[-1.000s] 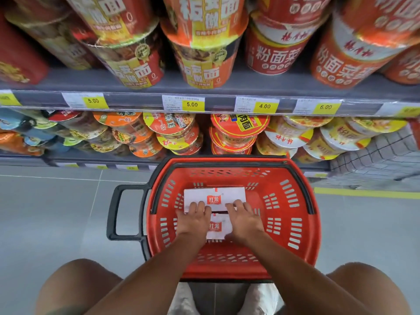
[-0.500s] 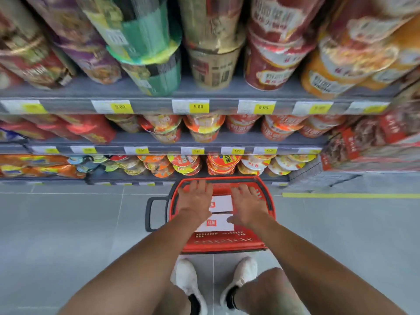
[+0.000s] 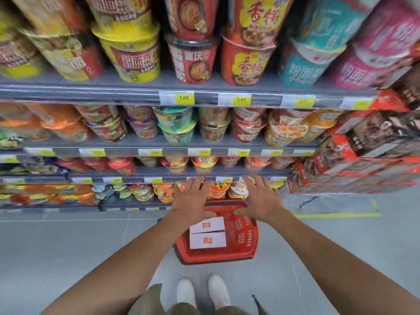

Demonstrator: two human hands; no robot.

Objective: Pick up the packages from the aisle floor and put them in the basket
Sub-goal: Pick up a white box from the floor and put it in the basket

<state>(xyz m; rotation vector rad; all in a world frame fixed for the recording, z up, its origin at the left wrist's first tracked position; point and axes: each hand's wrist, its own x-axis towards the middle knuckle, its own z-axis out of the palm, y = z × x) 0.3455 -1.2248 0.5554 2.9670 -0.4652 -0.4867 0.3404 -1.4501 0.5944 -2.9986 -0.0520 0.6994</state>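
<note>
Head view, grey tiled floor (image 3: pixel 56 258), red basket (image 3: pixel 246 235), noodle shelves (image 3: pixel 113 94)

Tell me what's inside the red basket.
Two white packages with red labels lie flat in the basket. The left hand covers its far corner, hiding anything there.

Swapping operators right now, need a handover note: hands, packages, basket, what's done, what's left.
Left hand: open, fingers spread, holds nothing, above the basket's far edge.
Right hand: open, empty, likewise above the basket.
Red basket stands on the aisle floor in front of the feet.
Done: far package and near package, both white, lie flat in the basket, touching.
Left: no package shows on the visible floor; check the aisle outside the view.
</note>
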